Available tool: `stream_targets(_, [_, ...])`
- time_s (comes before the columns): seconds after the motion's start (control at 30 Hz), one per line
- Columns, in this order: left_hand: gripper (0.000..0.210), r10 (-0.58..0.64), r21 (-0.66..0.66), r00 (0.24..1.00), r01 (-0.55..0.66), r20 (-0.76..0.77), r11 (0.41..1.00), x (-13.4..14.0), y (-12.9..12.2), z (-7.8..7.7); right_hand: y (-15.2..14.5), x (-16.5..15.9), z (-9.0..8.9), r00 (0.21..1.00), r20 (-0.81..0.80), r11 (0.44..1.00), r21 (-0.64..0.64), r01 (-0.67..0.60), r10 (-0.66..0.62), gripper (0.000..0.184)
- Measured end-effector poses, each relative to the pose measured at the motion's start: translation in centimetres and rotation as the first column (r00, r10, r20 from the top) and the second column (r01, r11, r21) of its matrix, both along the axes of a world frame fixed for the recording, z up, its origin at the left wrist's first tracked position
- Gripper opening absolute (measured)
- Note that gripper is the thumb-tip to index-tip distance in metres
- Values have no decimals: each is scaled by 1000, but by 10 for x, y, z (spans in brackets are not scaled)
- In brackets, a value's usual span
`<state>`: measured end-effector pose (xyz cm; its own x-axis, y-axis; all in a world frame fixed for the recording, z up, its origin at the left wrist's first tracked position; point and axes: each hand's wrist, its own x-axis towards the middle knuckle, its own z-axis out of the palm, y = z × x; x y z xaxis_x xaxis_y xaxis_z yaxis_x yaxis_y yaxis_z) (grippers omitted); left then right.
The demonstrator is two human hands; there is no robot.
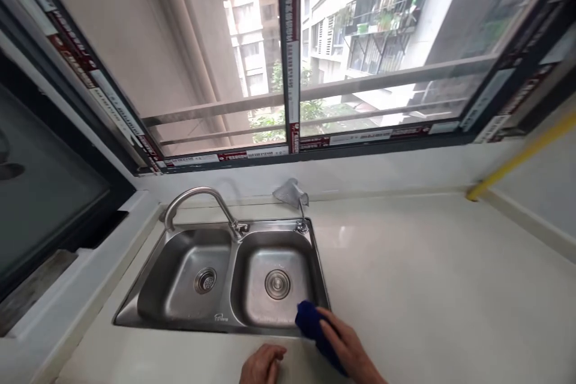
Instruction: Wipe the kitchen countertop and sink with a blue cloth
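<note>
A dark blue cloth (314, 325) is bunched under the fingers of my right hand (346, 342). The cloth lies at the front right corner of the steel double sink (227, 312), over its rim, and part of it trails towards me beneath the hand. My left hand (263, 363) is by the counter's front, just before the sink, with its fingers curled in and nothing seen in them. The right basin with its drain strainer (278, 284) is nearest to both hands. A second drain (206, 281) sits in the left basin.
A curved faucet (202, 191) rises behind the basins, its spout over the left. Behind the right basin, a crumpled grey plastic bag (291, 192) hangs over a thin dispenser spout (302, 216). The pale countertop (418, 276) stretches right to a yellow pipe (517, 159). Windows (292, 72) stand behind.
</note>
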<state>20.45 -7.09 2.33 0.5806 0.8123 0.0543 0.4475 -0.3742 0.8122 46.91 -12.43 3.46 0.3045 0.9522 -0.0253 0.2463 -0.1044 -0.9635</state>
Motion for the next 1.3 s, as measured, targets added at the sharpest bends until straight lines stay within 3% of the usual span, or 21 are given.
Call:
stream_targets(0.07, [38, -83, 29, 996, 84, -35, 996, 11, 3, 5, -25, 37, 13, 956, -45, 957, -4, 292, -292, 64])
stream_targets(0.13, [39, -113, 27, 992, 115, -53, 993, 16, 8, 8, -56, 70, 28, 841, -26, 841, 7, 541, -540, 66])
stream_targets(0.2, [37, -134, -2, 989, 134, -69, 991, 17, 18, 9, -87, 92, 42, 753, 16, 753, 47, 657, -658, 65])
stream_targets(0.27, [35, -159, -44, 984, 156, -79, 987, 16, 30, 8, -112, 100, 53, 765, 107, 772, 111, 626, -635, 59])
stream_targets(0.33, [35, -202, -79, 977, 197, -71, 977, 17, 45, 5, -127, 95, 55, 800, 313, 858, 147, 492, -512, 49])
stream_targets(0.4, [35, -250, -93, 968, 246, -35, 965, 19, 58, 2, -130, 83, 43, 734, 579, 920, 81, 383, -356, 43])
stream_targets(0.43, [35, -273, -96, 962, 271, -11, 958, 20, 63, 0, -127, 77, 32, 665, 686, 922, 25, 385, -296, 43])
stream_targets(0.5, [39, -308, -106, 951, 310, 35, 945, 23, 69, -4, -116, 68, 5, 536, 804, 864, -57, 500, -258, 49])
stream_targets(0.6, [44, -351, -168, 934, 358, 72, 919, 26, 68, -11, -89, 58, -33, 385, 859, 662, -74, 745, -337, 64])
stream_targets(0.67, [41, -394, -216, 916, 401, 78, 890, 30, 64, -16, -69, 48, -47, 306, 893, 589, -59, 806, -330, 68])
stream_targets(0.7, [39, -422, -228, 903, 429, 85, 874, 34, 62, -18, -62, 42, -51, 285, 906, 588, -50, 807, -314, 70])
stream_targets(0.8, [35, -504, -193, 855, 519, 126, 833, 56, 58, -21, -55, 18, -53, 304, 923, 689, -61, 722, -237, 76])
stream_targets(0.87, [34, -574, -103, 804, 591, 155, 800, 80, 60, -20, -69, 3, -52, 315, 926, 727, -68, 684, -210, 75])
stream_targets(0.9, [33, -615, -36, 772, 627, 159, 778, 94, 62, -18, -82, -2, -52, 305, 928, 715, -64, 696, -214, 73])
stream_targets(0.97, [35, -683, 123, 716, 672, 141, 730, 127, 66, -17, -118, -12, -54, 256, 934, 634, -42, 772, -249, 66])
stream_targets(1.07, [39, -681, 309, 731, 638, 45, 706, 180, 72, -20, -193, -28, -64, 153, 944, 464, 0, 886, -293, 64])
stream_targets(1.2, [47, -569, 397, 809, 575, -147, 715, 239, 76, -25, -288, -57, -87, 36, 953, 275, 51, 960, -302, 66])
stream_targets(1.3, [50, -444, 406, 853, 521, -274, 751, 266, 74, -21, -323, -60, -97, -40, 953, 144, 87, 986, -301, 69])
